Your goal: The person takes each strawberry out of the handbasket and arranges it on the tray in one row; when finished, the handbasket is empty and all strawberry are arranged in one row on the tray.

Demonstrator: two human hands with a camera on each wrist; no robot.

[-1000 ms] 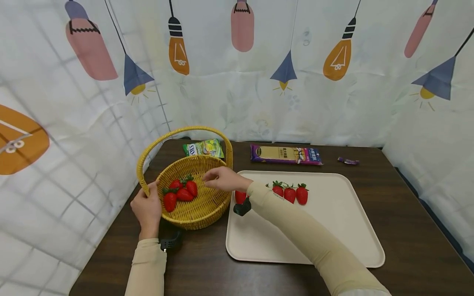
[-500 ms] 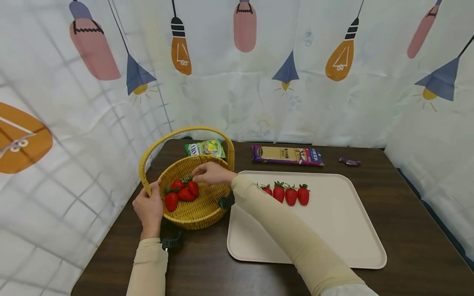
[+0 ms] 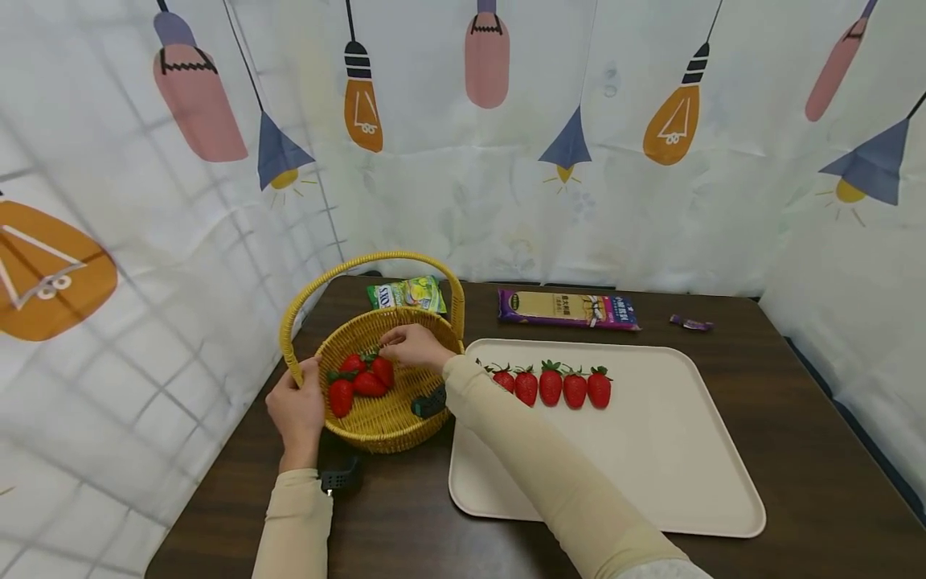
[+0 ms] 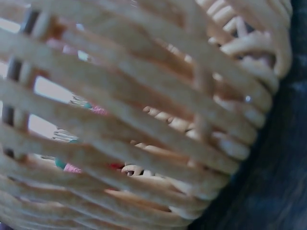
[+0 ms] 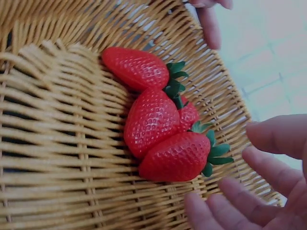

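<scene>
My left hand grips the left side of a yellow wicker basket, at the rim where its tall handle joins. Several red strawberries with green leaves lie together inside, toward that same side. Over the basket, my right hand reaches in with nothing between its fingers. In the right wrist view its thumb and fingers are spread apart, close to the leafy end of the nearest strawberry. Woven strands of the basket wall fill the left wrist view, hiding the left hand there.
A beige tray lies right of the basket, bearing a row of several strawberries; my right sleeve crosses over its left part. Behind are a green snack bag, a long purple-and-gold packet and a small purple wrapped candy.
My right hand has moved left, farther into the basket and up to the strawberries there. Its sleeve has uncovered more of the tray's row. The left hand keeps its grip.
</scene>
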